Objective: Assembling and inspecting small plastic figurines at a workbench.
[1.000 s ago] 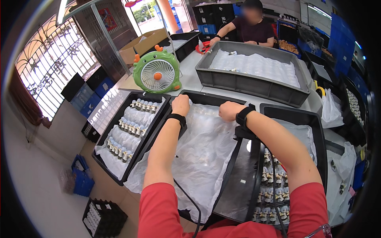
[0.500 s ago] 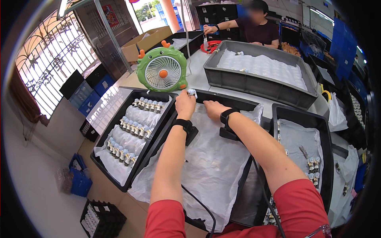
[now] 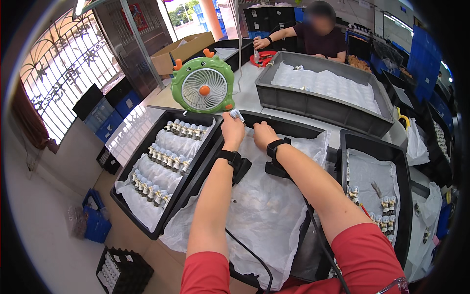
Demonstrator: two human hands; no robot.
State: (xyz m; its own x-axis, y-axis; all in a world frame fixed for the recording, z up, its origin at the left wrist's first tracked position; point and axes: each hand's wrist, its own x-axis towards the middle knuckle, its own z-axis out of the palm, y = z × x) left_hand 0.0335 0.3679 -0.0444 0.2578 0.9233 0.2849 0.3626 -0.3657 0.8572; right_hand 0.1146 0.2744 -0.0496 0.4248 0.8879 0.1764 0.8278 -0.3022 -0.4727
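Observation:
My left hand [image 3: 233, 131] is closed on a small figurine [image 3: 237, 115], pale blue and white, at the far end of the middle black tray [image 3: 293, 126]. White lining sheet [image 3: 264, 206] covers that tray and spills over its near left side. Just right of it, my right hand [image 3: 265, 135] has its fingers curled in over the sheet's far end; whatever they pinch, if anything, is hidden. In the left black tray [image 3: 138, 226], rows of similar figurines [image 3: 169, 159] lie on white sheeting. A black band circles each wrist.
A green animal-shaped fan [image 3: 203, 84] stands beyond the trays. Behind on the right is a large grey crate [image 3: 323, 105] with white lining. The right black tray [image 3: 401, 181] holds several figurines [image 3: 387, 205]. Across the table sits a person [image 3: 320, 39]. Black cables hang by my arms.
The figurine in my left hand has tilted and shows more. My right hand's fingers have curled in from a more stretched pose. The view has shifted slightly.

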